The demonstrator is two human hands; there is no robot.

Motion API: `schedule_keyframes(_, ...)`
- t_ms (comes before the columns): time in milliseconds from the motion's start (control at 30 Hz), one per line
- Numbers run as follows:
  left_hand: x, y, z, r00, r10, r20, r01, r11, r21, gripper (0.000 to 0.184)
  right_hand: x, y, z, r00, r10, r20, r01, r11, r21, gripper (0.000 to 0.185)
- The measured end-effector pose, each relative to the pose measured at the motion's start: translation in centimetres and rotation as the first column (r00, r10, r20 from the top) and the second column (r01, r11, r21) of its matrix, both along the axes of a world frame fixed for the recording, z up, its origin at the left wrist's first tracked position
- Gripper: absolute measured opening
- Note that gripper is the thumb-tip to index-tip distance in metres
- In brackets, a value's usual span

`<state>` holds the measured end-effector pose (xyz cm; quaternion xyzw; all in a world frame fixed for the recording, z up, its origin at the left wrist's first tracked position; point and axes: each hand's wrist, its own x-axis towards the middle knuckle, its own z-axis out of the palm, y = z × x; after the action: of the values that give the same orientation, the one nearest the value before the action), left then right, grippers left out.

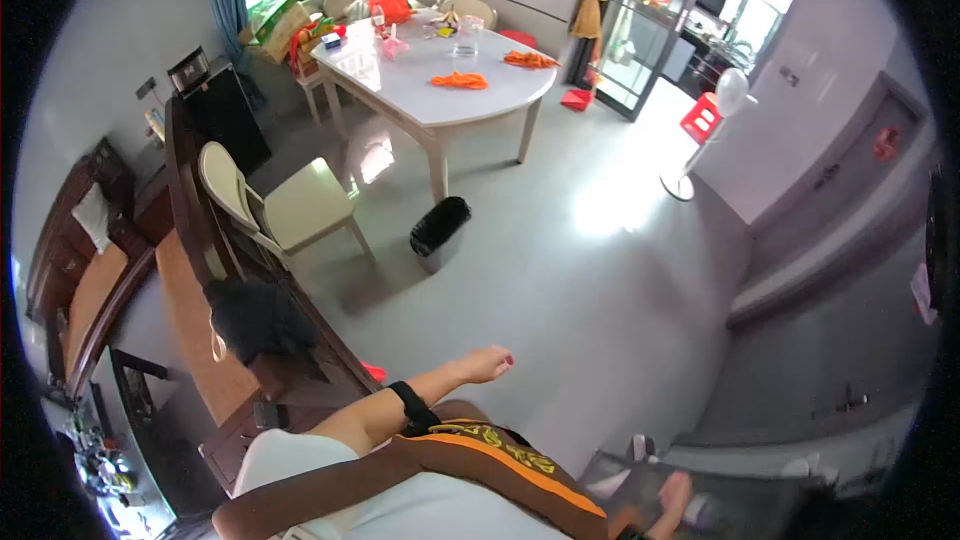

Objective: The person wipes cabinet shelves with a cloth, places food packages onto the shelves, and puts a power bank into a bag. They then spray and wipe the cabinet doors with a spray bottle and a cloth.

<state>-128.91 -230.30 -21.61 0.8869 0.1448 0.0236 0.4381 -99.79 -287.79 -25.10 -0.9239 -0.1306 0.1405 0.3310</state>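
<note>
My left hand [486, 364] reaches out over the grey floor with its fingers curled in. A small dark red patch shows at its fingertips, and no object sticks out of the hand. A black band [412, 406] circles the left forearm. Lower right, my right hand [675, 496] is blurred beside a dark grey surface [735, 505], and its fingers cannot be made out. A brown apron [480, 460] with an orange stripe and yellow lettering covers my front.
Two orange cloths [459, 81] [530, 59] and a glass pitcher [467, 37] are on the white table [400, 90]. A black-lined trash bin [440, 232] and cream chair [308, 205] stand ahead. A wooden bench [190, 310] runs along the left; a white fan [733, 90] stands right.
</note>
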Motion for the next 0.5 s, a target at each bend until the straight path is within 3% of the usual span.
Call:
schedule_keyframes(33, 0.9, 2.3, -0.1, 1.000, 0.020, -0.014, -0.020, 1.000, -0.001, 0.020, 5.2, 5.5, 2.2, 0.879, 0.332, 0.342, -0.152, 0.875, -0.460, 0.023)
schedule_keyframes(67, 1.9, 4.8, -0.5, 0.992, 0.127, -0.017, -0.128, 0.991, -0.033, 0.020, 8.8, 14.1, 5.7, 0.952, 0.169, 0.257, -0.137, 0.981, -0.138, 0.019)
schedule_keyframes(100, 2.9, 7.5, -1.1, 0.972, 0.236, -0.017, -0.236, 0.970, -0.065, 0.021, 12.8, 21.8, 8.1, 0.994, 0.086, 0.074, -0.086, 0.996, 0.003, 0.019)
schedule_keyframes(133, 3.6, 10.0, -2.3, 0.948, 0.317, -0.027, -0.318, 0.945, -0.081, 0.021, 14.4, 30.0, 12.4, 0.925, 0.269, 0.268, -0.263, 0.963, -0.061, 0.021)
schedule_keyframes(233, 6.3, 17.9, -4.8, 0.818, 0.566, -0.104, -0.572, 0.819, -0.039, 0.020, 21.9, 46.9, 14.5, 0.868, 0.405, 0.287, -0.405, 0.912, -0.064, 0.021)
schedule_keyframes(300, 8.3, 22.3, -6.5, 0.781, 0.608, -0.147, -0.613, 0.790, 0.007, 0.020, 26.9, 55.6, 13.3, 0.781, 0.493, 0.384, -0.546, 0.837, 0.036, 0.019)
schedule_keyframes(433, 20.2, 34.7, -4.7, 0.770, 0.625, -0.128, -0.612, 0.781, 0.127, 0.020, 37.8, 61.3, 5.9, 0.853, 0.519, 0.060, -0.522, 0.850, 0.073, 0.019)
schedule_keyframes(500, 28.0, 41.4, -3.7, 0.838, 0.537, -0.097, -0.517, 0.838, 0.174, 0.020, 40.6, 62.3, 8.7, 0.910, 0.406, -0.080, -0.410, 0.911, -0.039, 0.020)
